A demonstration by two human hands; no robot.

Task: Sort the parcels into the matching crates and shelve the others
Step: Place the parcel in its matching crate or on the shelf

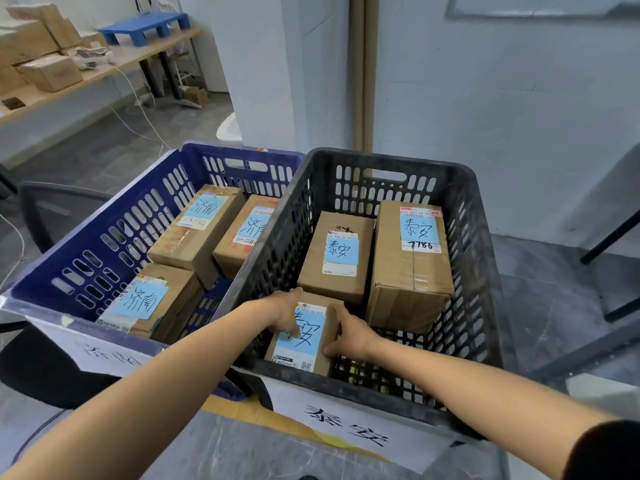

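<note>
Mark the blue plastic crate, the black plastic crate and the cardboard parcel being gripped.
blue plastic crate [114, 216], head view, left wall.
black plastic crate [353, 188], head view, far wall.
gripped cardboard parcel [313, 327], head view, blue label on top.

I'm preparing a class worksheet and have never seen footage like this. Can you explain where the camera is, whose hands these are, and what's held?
There is no machine: a person wears one camera on the head, looking down at their own arms. The left hand and right hand grip a small parcel inside the black crate, beside two other parcels bearing the same handwritten label. The blue crate to its left holds three parcels labelled differently.
</note>
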